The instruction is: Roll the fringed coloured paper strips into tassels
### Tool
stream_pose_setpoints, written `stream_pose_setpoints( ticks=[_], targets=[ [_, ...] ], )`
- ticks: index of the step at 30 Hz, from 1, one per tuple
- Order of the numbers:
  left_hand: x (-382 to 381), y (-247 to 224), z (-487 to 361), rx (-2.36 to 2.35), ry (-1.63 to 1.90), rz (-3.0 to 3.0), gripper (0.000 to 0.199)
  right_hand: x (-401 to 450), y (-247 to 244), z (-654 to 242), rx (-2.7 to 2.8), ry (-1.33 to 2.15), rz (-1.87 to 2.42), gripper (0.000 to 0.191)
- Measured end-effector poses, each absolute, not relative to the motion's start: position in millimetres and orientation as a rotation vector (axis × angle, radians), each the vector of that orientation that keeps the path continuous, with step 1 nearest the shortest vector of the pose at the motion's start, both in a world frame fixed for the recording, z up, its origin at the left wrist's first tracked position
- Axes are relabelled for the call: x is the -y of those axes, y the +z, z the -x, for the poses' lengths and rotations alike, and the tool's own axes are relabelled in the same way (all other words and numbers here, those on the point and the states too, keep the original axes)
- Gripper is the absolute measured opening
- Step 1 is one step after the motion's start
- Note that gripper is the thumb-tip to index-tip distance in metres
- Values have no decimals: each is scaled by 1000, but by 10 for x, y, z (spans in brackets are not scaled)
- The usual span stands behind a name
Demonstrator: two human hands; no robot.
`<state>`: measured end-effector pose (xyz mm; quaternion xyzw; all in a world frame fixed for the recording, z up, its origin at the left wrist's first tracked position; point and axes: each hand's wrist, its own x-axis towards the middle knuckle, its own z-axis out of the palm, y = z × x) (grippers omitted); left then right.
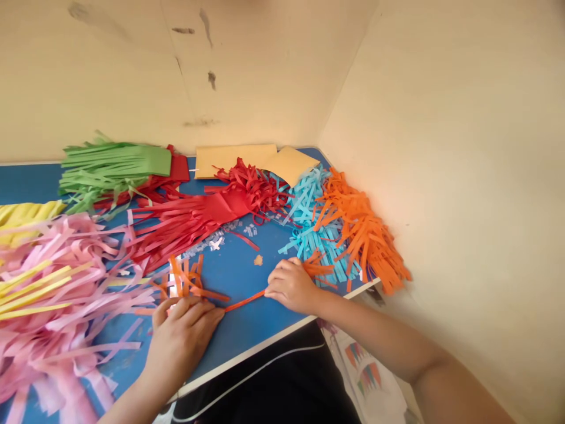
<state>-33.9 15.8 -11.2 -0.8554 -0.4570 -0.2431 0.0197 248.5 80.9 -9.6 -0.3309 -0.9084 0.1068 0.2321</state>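
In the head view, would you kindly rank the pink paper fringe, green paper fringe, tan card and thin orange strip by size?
1. Pink paper fringe: largest, though nearest the camera.
2. Green paper fringe and tan card: similar width, too close to rank.
3. Thin orange strip: smallest.

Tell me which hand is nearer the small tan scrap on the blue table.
Right. The right hand sits just below and to the right of the small tan scrap, not touching it; the left hand lies farther off, down and to the left.
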Motion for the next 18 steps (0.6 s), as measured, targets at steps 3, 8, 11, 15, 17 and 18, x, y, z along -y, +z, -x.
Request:
stream_pose_setpoints(
  ticks=[3,8,11,15,17,18],
  targets=[
    [-177,-94,369,1564,-839,2690,26,-831,-41,-2543,2471,491,1079,17],
    [-176,-37,312,1682,-897,2662,27,-827,80,-2498,2458,624,1189,18],
    [-182,-8,256,1741,-842,2630,28,-827,136,-2442,2490,635,1277,20],
    [-221,58,186,1792,-625,2599,28,-854,216,-2374,2535,674,1411,21],
    [-231,97,159,1728,-539,2578,22,-862,249,-2356,2568,665,1444,18],
    [-230,113,145,1662,-521,2572,18,-858,262,-2355,2580,639,1439,15]
  ],
)
